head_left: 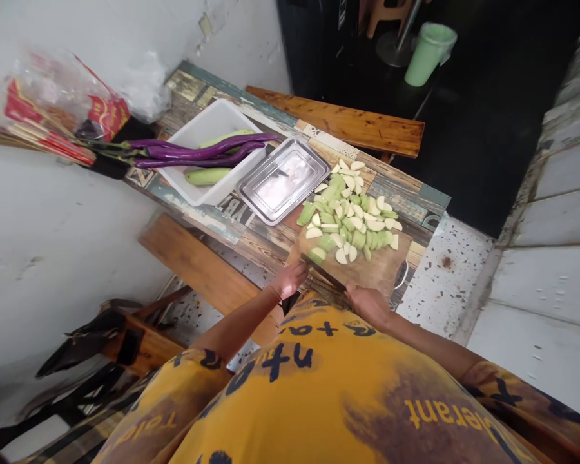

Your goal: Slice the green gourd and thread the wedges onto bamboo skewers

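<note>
Where the patterned table runs between two wooden benches, a white plastic tub sits toward its far-left end. Long purple eggplants lie across the tub, with green gourds beneath them. Just beside the tub lies a bare steel tray. Next to that, nearest the person, a wooden cutting board carries a heap of pale green gourd slices. The heap covers the far part of the board, straight ahead of both hands, and the near strip is bare. Across that strip lies a knife, its long axis running left to right, roughly along the board's near edge, with the blade toward the left. The right hand is closed at the handle end, apparently gripping it. The left hand rests at the board's left corner by the blade's tip with its fingers curled; whether it holds anything cannot be told. It is the nearer hand to the slices.
</note>
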Tool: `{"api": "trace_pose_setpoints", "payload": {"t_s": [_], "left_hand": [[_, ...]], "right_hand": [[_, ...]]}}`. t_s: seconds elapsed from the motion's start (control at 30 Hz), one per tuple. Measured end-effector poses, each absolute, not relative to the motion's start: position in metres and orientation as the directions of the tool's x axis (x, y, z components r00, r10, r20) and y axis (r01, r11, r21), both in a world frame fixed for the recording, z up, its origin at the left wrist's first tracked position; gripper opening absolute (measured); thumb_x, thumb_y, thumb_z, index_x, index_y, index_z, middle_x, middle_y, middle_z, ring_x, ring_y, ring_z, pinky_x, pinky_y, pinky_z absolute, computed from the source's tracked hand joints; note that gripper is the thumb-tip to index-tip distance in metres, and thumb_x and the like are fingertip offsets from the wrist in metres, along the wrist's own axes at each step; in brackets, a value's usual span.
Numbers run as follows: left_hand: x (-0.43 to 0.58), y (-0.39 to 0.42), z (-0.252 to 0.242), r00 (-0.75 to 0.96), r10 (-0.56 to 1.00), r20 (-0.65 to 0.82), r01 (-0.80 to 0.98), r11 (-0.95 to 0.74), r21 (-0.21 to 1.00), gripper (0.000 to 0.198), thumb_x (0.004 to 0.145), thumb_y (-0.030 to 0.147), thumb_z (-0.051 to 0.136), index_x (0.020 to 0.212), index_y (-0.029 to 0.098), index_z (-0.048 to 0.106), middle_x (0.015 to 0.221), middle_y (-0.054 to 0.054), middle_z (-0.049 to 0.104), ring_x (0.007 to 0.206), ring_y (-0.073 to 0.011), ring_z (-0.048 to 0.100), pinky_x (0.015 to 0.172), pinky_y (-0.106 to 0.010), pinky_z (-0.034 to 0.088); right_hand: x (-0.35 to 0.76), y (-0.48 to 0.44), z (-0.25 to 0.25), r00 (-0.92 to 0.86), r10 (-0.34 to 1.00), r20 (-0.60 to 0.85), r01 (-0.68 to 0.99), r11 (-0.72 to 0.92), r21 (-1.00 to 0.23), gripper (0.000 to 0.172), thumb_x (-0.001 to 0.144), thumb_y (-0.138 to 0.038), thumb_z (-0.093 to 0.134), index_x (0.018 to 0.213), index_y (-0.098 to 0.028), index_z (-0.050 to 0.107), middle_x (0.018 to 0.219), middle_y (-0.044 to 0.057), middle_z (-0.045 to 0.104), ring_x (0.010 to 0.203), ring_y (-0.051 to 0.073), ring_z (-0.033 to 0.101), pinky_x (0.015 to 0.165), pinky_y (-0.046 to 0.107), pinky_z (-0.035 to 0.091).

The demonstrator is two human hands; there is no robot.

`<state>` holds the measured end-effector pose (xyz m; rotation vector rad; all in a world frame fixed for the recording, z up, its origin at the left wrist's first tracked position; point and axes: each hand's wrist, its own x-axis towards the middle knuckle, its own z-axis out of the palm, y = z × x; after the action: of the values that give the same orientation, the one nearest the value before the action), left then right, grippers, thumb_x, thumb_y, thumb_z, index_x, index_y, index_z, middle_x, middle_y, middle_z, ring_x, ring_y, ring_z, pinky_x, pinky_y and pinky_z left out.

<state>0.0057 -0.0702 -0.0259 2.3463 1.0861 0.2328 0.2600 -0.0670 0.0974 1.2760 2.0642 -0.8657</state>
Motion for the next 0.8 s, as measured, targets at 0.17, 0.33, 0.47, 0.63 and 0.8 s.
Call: {"api": "trace_pose_setpoints", "payload": {"t_s": [0.17, 0.33, 0.47, 0.63, 0.8], "left_hand": [[0.007, -0.074, -0.031, 0.646, 0.763, -0.024, 0.641, -0.525, 0.56, 0.041, 0.093, 0.029, 0.024, 0.105, 0.013, 0.06, 0.11, -0.014, 0.057, 0.105, -0.0226, 0.049, 0.089, -0.038, 0.044], [0.012, -0.081, -0.033, 0.55, 0.835, 0.014, 0.658, -0.443, 0.609, 0.036, 0.092, 0.029, 0.029, 0.1, 0.014, 0.061, 0.105, -0.013, 0.059, 0.1, -0.0213, 0.052, 0.089, -0.037, 0.044], [0.025, -0.077, -0.034, 0.407, 0.912, 0.054, 0.693, -0.347, 0.632, 0.031, 0.091, 0.03, 0.036, 0.094, 0.013, 0.061, 0.1, -0.013, 0.059, 0.098, -0.0209, 0.053, 0.089, -0.038, 0.044], [0.034, -0.047, -0.038, 0.308, 0.949, 0.073, 0.713, -0.281, 0.642, 0.029, 0.091, 0.03, 0.036, 0.097, 0.014, 0.06, 0.101, -0.011, 0.059, 0.101, -0.0203, 0.051, 0.091, -0.038, 0.042], [0.021, -0.014, -0.036, 0.377, 0.925, 0.051, 0.636, -0.298, 0.711, 0.028, 0.089, 0.031, 0.042, 0.103, 0.015, 0.061, 0.11, -0.011, 0.058, 0.106, -0.0213, 0.05, 0.094, -0.038, 0.04]], "right_hand": [[0.255, -0.069, 0.089, -0.381, 0.546, -0.746, 0.917, 0.326, -0.229, 0.027, 0.091, -0.027, 0.032, 0.105, -0.013, 0.051, 0.088, 0.013, 0.067, 0.084, 0.024, 0.064, 0.064, 0.028, 0.04], [0.25, -0.072, 0.079, -0.376, 0.556, -0.741, 0.922, 0.306, -0.239, 0.022, 0.087, -0.025, 0.04, 0.102, -0.013, 0.052, 0.09, 0.012, 0.067, 0.081, 0.023, 0.064, 0.062, 0.027, 0.039], [0.252, -0.056, 0.089, -0.427, 0.609, -0.669, 0.904, 0.317, -0.288, 0.024, 0.091, -0.028, 0.033, 0.098, -0.015, 0.053, 0.091, 0.01, 0.066, 0.082, 0.021, 0.062, 0.063, 0.026, 0.037], [0.261, -0.017, 0.118, -0.411, 0.741, -0.531, 0.912, 0.333, -0.24, 0.029, 0.093, -0.033, 0.028, 0.101, -0.013, 0.048, 0.082, 0.011, 0.065, 0.072, 0.02, 0.061, 0.057, 0.026, 0.032], [0.277, -0.003, 0.135, -0.338, 0.853, -0.397, 0.938, 0.337, -0.076, 0.029, 0.094, -0.033, 0.026, 0.101, -0.016, 0.048, 0.07, 0.005, 0.062, 0.059, 0.017, 0.056, 0.05, 0.027, 0.022]]}}
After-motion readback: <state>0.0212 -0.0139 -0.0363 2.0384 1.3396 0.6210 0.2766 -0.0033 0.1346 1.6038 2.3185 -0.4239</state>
